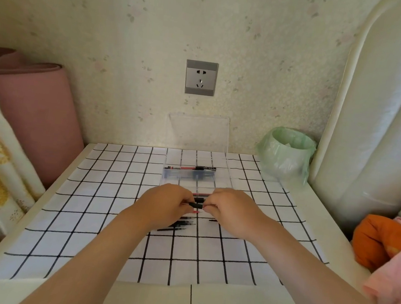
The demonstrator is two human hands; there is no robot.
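My left hand (166, 204) and my right hand (231, 210) meet over the middle of the checked cloth, and both pinch a small black pen part (196, 204) held between them. A thin red refill tip (196, 211) shows just below it. Several loose black pen refills (179, 224) lie on the cloth under my left hand. Behind my hands stands a clear plastic box (168, 177) with its lid (197, 133) raised. A red and black pen (189, 168) lies across the box's far side.
The white cloth with a black grid (89, 205) covers a small table against a wall with a grey socket (201, 77). A bin lined with a green bag (287, 154) stands at the back right. A pink roll (34, 114) leans at the left; orange and pink clothes (383, 250) lie at the right.
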